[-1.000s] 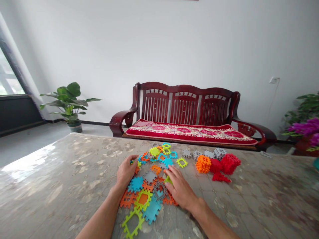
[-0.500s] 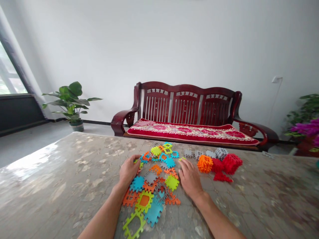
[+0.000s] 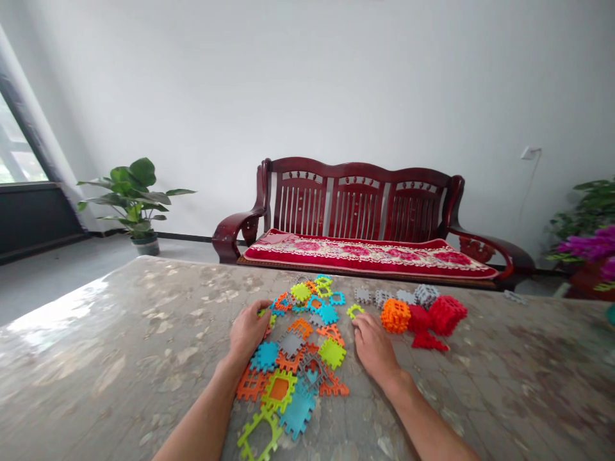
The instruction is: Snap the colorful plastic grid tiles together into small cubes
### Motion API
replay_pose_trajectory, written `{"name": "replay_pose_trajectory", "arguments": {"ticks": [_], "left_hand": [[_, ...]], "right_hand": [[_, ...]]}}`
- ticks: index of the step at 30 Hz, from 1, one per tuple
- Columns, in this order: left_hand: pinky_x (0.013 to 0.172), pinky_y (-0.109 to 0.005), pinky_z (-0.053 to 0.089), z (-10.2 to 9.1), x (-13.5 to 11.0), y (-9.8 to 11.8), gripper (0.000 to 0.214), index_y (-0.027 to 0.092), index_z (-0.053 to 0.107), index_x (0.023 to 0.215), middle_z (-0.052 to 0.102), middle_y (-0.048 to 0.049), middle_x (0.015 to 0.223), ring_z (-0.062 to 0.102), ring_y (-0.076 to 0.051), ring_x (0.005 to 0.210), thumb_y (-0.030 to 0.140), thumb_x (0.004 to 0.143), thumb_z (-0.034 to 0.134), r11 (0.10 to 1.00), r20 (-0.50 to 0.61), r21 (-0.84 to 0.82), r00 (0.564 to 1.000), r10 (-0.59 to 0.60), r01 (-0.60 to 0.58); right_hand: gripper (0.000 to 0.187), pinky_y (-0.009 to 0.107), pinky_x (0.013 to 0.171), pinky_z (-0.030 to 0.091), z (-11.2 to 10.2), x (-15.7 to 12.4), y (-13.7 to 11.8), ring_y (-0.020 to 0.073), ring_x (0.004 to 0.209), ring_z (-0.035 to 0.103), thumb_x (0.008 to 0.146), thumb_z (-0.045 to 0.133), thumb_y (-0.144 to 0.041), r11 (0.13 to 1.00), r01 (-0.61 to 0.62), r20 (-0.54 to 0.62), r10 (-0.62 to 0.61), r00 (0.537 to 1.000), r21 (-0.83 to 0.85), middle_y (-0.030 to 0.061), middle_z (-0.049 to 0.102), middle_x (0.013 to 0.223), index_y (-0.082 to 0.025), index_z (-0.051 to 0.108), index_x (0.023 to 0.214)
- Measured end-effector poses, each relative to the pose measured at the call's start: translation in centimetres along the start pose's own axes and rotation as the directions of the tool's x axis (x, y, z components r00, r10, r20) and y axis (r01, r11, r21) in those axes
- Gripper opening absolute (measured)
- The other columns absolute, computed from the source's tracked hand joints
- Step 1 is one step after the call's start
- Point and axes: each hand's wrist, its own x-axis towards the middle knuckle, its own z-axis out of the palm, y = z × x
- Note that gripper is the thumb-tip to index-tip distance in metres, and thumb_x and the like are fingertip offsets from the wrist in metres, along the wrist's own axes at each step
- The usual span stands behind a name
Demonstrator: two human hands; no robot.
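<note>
My left hand (image 3: 248, 330) rests at the left edge of a loose heap of flat, notched plastic building pieces, fingers stretched beside a lime-green piece (image 3: 272, 319). My right hand (image 3: 373, 342) lies low over the tabletop, right of the heap, fingers apart and slightly bent. Its fingertips reach the near edge of a small lime-green frame piece (image 3: 354, 311); whether they touch it I cannot tell. Between the hands lie a grey square (image 3: 291, 343), a blue square (image 3: 265, 355), a lime square (image 3: 332, 353) and several orange pieces, many overlapping.
Right of my right hand stand an orange cube (image 3: 395, 316), a red cube (image 3: 448, 315) and a grey cube (image 3: 426, 295), with flat grey pieces (image 3: 362, 296) alongside. A patterned cloth (image 3: 158, 358) covers the table. Beyond it is a wooden sofa (image 3: 358, 198).
My right hand has shifted right and slightly toward me, and more of the small lime-green frame piece shows. My left hand has stayed nearly still.
</note>
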Motion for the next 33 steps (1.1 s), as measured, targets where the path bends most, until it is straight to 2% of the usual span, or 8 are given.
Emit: {"name": "replay_pose_trajectory", "arguments": {"ticks": [3, 7, 11, 17, 23, 29, 33], "left_hand": [[0.081, -0.028, 0.047, 0.1, 0.0, -0.1, 0.03, 0.028, 0.069, 0.106, 0.073, -0.0018, 0.107, 0.065, -0.022, 0.1, 0.033, 0.083, 0.051, 1.0, -0.005, 0.023, 1.0, 0.005, -0.005], [0.082, -0.029, 0.047, 0.1, 0.1, -0.1, 0.032, 0.028, 0.069, 0.107, 0.074, -0.0024, 0.105, 0.065, -0.023, 0.099, 0.034, 0.083, 0.049, 0.999, 0.009, 0.044, 1.0, 0.003, -0.003], [0.081, -0.028, 0.047, 0.1, 0.1, -0.1, 0.031, 0.028, 0.069, 0.107, 0.074, -0.0023, 0.103, 0.066, -0.022, 0.097, 0.034, 0.083, 0.049, 0.999, 0.012, 0.051, 1.0, 0.003, -0.003], [0.081, -0.028, 0.047, 0.1, 0.0, 0.0, 0.03, 0.029, 0.07, 0.104, 0.073, -0.0014, 0.106, 0.065, -0.022, 0.099, 0.034, 0.083, 0.049, 0.997, 0.0, 0.073, 1.0, 0.012, -0.012], [0.082, -0.031, 0.047, 0.2, 0.2, -0.1, 0.032, 0.029, 0.07, 0.105, 0.073, -0.0023, 0.106, 0.065, -0.024, 0.098, 0.035, 0.084, 0.047, 0.997, 0.025, 0.081, 1.0, -0.001, -0.001], [0.081, -0.029, 0.046, 0.2, 0.2, -0.2, 0.031, 0.029, 0.07, 0.103, 0.073, -0.0019, 0.104, 0.065, -0.023, 0.097, 0.034, 0.083, 0.047, 0.997, 0.026, 0.072, 1.0, 0.016, -0.018], [0.077, -0.027, 0.046, 0.1, 0.1, -0.1, 0.031, 0.029, 0.071, 0.102, 0.074, -0.0011, 0.099, 0.065, -0.022, 0.094, 0.034, 0.083, 0.048, 0.997, 0.014, 0.07, 1.0, 0.019, -0.02]], "right_hand": [[0.036, 0.038, 0.1, 0.041, -0.3, 0.1, 0.5, 0.0233, 0.109, 0.055, 0.082, 0.04, -0.008, 0.999, -0.02, -0.024, 0.019, 1.0, -0.029, 0.0089, 0.067, 0.106, -0.02, 0.071, 0.096], [0.037, 0.037, 0.1, 0.039, -0.6, 0.3, 0.5, 0.0239, 0.111, 0.053, 0.084, 0.041, -0.011, 0.994, -0.052, -0.057, 0.047, 0.997, -0.1, 0.0093, 0.063, 0.117, -0.019, 0.067, 0.11], [0.031, 0.041, 0.098, 0.039, -0.5, 0.5, 0.4, 0.0267, 0.108, 0.054, 0.087, 0.045, -0.019, 0.985, -0.052, -0.016, 0.05, 0.999, -0.162, 0.0118, 0.064, 0.114, -0.018, 0.066, 0.11], [0.033, 0.036, 0.098, 0.04, 0.1, 0.7, 1.2, 0.0242, 0.109, 0.056, 0.087, 0.04, -0.013, 0.992, -0.028, 0.014, 0.03, 0.999, -0.126, 0.0117, 0.065, 0.11, -0.017, 0.066, 0.106], [0.043, 0.037, 0.106, 0.036, 0.3, 0.6, 1.3, 0.0239, 0.121, 0.049, 0.082, 0.036, -0.005, 0.992, -0.023, -0.021, 0.02, 1.0, -0.124, 0.0126, 0.062, 0.121, -0.014, 0.065, 0.112], [0.035, 0.038, 0.1, 0.039, -0.3, 0.5, 0.7, 0.0251, 0.113, 0.053, 0.087, 0.042, -0.015, 0.991, 0.003, 0.014, -0.001, 1.0, -0.131, 0.01, 0.063, 0.118, -0.018, 0.064, 0.115], [0.035, 0.034, 0.1, 0.039, -0.3, 0.6, 0.7, 0.0229, 0.11, 0.055, 0.086, 0.039, -0.01, 0.993, 0.021, 0.056, -0.014, 0.998, -0.118, 0.0095, 0.064, 0.115, -0.017, 0.065, 0.11]]}}
